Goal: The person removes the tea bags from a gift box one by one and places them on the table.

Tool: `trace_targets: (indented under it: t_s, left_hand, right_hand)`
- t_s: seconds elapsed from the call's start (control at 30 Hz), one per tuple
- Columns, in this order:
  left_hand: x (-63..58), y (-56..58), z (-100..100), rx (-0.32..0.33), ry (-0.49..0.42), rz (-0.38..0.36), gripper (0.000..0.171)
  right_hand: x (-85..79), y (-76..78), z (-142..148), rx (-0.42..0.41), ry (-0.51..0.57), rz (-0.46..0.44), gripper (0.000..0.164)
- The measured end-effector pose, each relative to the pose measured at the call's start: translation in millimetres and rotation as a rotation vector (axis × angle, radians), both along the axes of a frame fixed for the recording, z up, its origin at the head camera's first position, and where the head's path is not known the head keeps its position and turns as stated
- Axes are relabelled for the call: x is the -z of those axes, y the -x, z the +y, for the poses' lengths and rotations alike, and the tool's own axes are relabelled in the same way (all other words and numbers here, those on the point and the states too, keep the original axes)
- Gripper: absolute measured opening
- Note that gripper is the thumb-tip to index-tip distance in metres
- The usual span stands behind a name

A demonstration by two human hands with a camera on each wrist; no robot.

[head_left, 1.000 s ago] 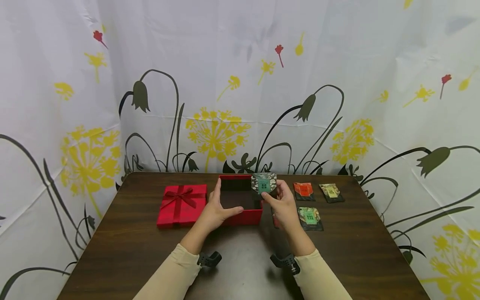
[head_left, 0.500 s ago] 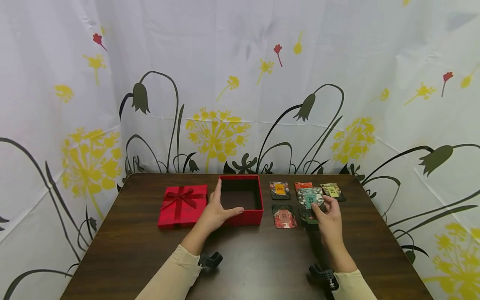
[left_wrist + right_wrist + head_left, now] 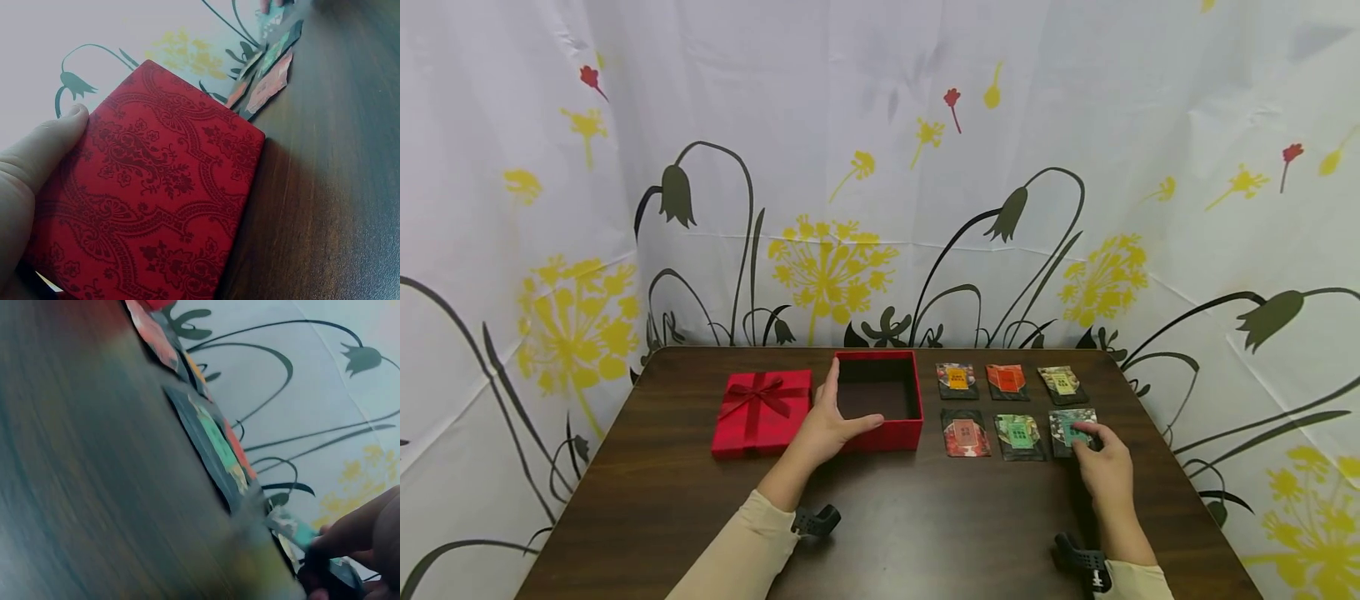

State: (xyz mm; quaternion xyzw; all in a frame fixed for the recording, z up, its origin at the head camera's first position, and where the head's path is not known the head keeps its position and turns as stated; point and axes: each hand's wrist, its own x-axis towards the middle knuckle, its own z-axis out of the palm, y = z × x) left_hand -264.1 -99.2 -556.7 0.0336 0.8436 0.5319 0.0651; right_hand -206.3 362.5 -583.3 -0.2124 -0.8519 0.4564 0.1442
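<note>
My left hand lies at the near left corner of an open red box with a dark inside. Its fingers run straight along the left wall, and the thumb reaches across the near rim. In the left wrist view the thumb rests at the edge of the box's patterned red side; the other fingers are hidden. My right hand pinches the near edge of a teal and black sachet at the right end of the near row. In the right wrist view this sachet is blurred and partly covered by fingers.
A red lid with a ribbon bow sits left of the box. Right of it lie a pink sachet and a green one. Behind them are yellow, orange and cream sachets. A flowered curtain hangs behind the table.
My right hand has carried the teal sachet from above the box to the right, past the green sachet, and down to the near row's right end. The left hand has stayed at the box.
</note>
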Motion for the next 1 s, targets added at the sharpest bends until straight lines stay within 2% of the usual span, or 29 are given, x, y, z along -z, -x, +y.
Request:
trace_targets:
  t_s: [0.07, 0.2, 0.37, 0.53, 0.67, 0.87, 0.97, 1.0]
  left_hand:
    - [0.3, -0.2, -1.2, 0.003, 0.004, -0.002, 0.137]
    - [1.4, 0.1, -2.1, 0.005, 0.005, -0.004, 0.135]
    - [1.7, 0.5, -1.6, 0.005, 0.001, -0.011, 0.132]
    - [0.8, 1.3, -4.3, 0.006, -0.005, -0.011, 0.133]
    - [0.6, 0.5, -7.9, 0.000, -0.005, -0.006, 0.136]
    - [3.4, -2.5, -7.9, -0.005, 0.027, -0.002, 0.139]
    - [3.8, -1.4, -9.0, -0.012, 0.081, 0.043, 0.142]
    - [3.9, 0.5, -11.0, -0.012, 0.095, 0.061, 0.138]
  right_hand:
    - [-0.1, -1.6, 4.3, -0.032, -0.081, -0.080, 0.035]
    - [-0.8, -3.0, 12.5, -0.122, -0.250, -0.182, 0.040]
    - [-1.0, -5.5, 19.2, -0.157, -0.367, -0.222, 0.042]
    - [4.3, -6.5, 20.7, -0.179, -0.434, -0.215, 0.042]
    - [8.8, -5.9, 17.9, -0.179, -0.449, -0.190, 0.042]
    - [5.5, -8.4, 15.5, -0.169, -0.433, -0.175, 0.038]
    - [1.4, -7.9, 8.1, -0.133, -0.415, -0.109, 0.034]
    - [-1.3, -6.6, 3.2, -0.123, -0.406, -0.073, 0.033]
